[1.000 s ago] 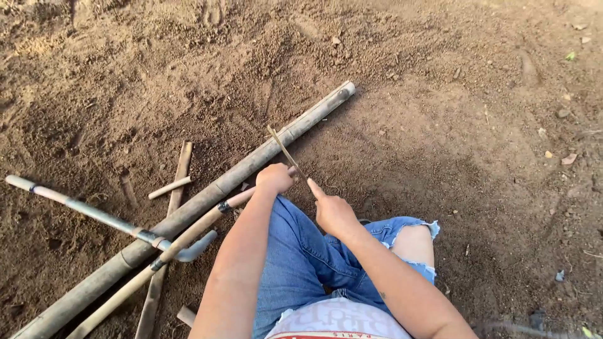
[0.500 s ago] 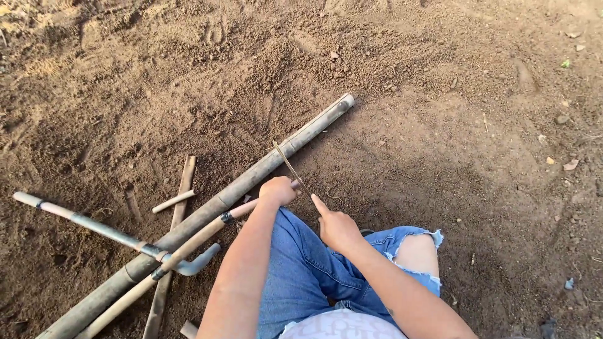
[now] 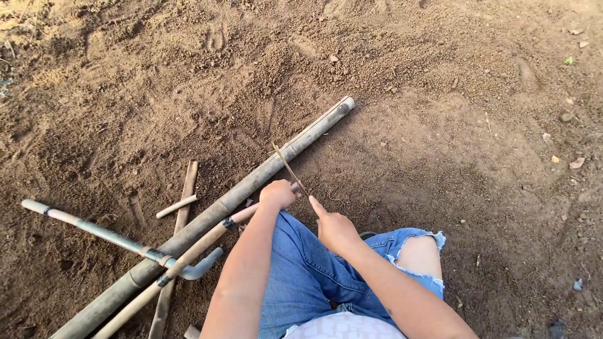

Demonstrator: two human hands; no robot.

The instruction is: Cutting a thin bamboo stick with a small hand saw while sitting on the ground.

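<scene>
Left hand [image 3: 278,193] clenched on a thin strip [image 3: 289,168], approx. at its near end; strip slants up-left and lies across the pole [image 3: 251,185]. Right hand [image 3: 334,229] just beside it, index finger out toward the strip, other fingers curled; grasping nothing that shows.

Strip: judged light, springy, prob. sharp-edged split cane; will flex and could snap if bent hard. Best held low near the end, as now, w/ second hand steadying further up.

Pole: long grey-brown bamboo-type stem, lying diagonal on the ground, far end open and hollow. Judged stiff, moderately heavy, smooth skin, liable to roll; hold near a node.

Other items, lower left: wooden handle [image 3: 188,257] w/ dark bands alongside the pole; metal pipe [image 3: 94,229] w/ curved end crossing it; short stick [image 3: 177,206] and flat slat [image 3: 185,194] just beyond.

Surface: loose, dry brown soil [image 3: 440,125], uneven, footprints, small stones and leaf bits at right. Outdoors, no walls in view. Person in blue denim shorts [image 3: 301,276], one knee bare.
</scene>
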